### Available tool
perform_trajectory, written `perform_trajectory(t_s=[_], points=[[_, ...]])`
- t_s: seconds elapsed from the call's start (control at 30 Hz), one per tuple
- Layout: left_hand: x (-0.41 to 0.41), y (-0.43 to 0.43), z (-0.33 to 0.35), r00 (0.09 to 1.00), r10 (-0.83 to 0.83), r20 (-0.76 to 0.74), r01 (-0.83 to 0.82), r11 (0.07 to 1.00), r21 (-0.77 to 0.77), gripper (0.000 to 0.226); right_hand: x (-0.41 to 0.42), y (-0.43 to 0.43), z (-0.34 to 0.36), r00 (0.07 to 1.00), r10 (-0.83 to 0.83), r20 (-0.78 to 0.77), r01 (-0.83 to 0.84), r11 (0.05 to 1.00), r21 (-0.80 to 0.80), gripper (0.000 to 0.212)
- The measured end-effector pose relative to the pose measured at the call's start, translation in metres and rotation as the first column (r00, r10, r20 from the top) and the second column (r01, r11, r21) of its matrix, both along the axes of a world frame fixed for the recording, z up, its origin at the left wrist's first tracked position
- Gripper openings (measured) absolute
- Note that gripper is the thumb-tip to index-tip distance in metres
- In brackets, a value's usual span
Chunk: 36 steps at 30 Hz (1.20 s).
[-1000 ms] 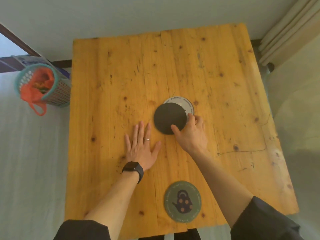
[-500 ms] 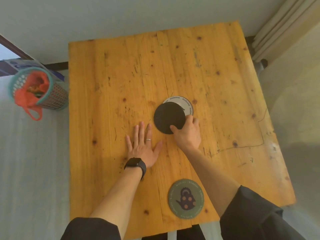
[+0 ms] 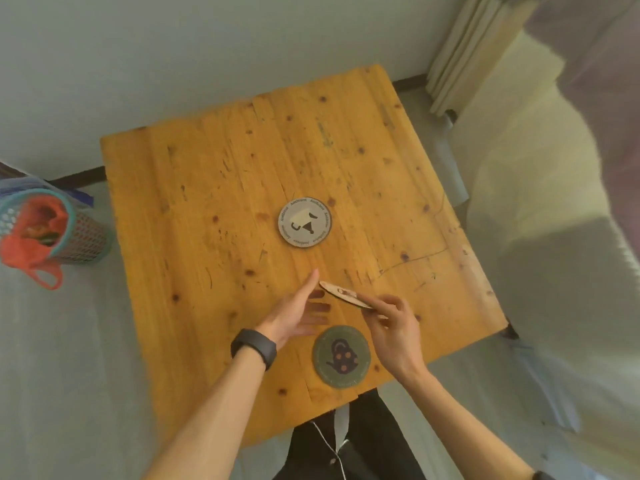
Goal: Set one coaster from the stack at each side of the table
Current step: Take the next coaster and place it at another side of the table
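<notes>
A grey coaster (image 3: 304,222) printed with a cup lies at the middle of the wooden table (image 3: 214,188); whether more lie under it I cannot tell. A green coaster (image 3: 341,356) with a teapot picture lies at the near edge. My right hand (image 3: 393,322) pinches a third coaster (image 3: 344,294), held tilted nearly edge-on above the table between the other two. My left hand (image 3: 294,311) is raised beside it, fingers spread and empty, fingertips close to the held coaster's left end.
A teal mesh basket (image 3: 81,237) with an orange bag (image 3: 31,244) inside stands on the floor left of the table. Curtains (image 3: 460,53) hang at the back right. A pale covered seat (image 3: 554,237) stands along the table's right side.
My right hand lifted the dark-backed top coaster off the central pile and drew it toward me, uncovering the grey cup coaster. My left hand rose off the table toward it. The view shifted.
</notes>
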<state>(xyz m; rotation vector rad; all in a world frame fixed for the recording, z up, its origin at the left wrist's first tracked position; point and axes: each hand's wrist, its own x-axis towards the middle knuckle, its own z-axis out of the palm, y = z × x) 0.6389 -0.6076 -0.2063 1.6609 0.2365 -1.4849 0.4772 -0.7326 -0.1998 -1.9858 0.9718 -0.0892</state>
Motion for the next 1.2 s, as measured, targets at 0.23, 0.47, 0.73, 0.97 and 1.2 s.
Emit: perform_trajectory(t_s=[0.23,0.47,0.73,0.97,1.2], points=[[-0.111,-0.053,0.029,0.995,0.099,-0.01,-0.1,0.984,-0.144,0.036,-0.12,-0.019,0.051,0.999,0.011,-0.044,-0.014,0.998,-0.058,0.031],[-0.162,-0.131,0.049,0.991,-0.126,0.043,0.131,0.981,-0.146,0.046,-0.192,-0.078,0.061,0.743,-0.667,-0.052,0.564,0.583,0.585,0.05],[-0.194,-0.251,0.054,0.885,-0.43,0.176,0.448,0.891,-0.075,0.037,-0.235,-0.179,0.037,0.796,-0.601,-0.066,0.486,0.57,0.663,0.037],[-0.214,-0.407,0.07,0.842,-0.394,0.368,0.412,0.911,0.033,0.055,-0.256,-0.357,0.044,0.951,-0.3,-0.072,0.291,0.792,0.536,0.026],[-0.228,-0.491,0.086,0.924,-0.108,0.368,0.116,0.993,0.0,0.063,-0.22,-0.478,0.063,0.899,-0.438,0.013,0.309,0.654,0.691,0.023]])
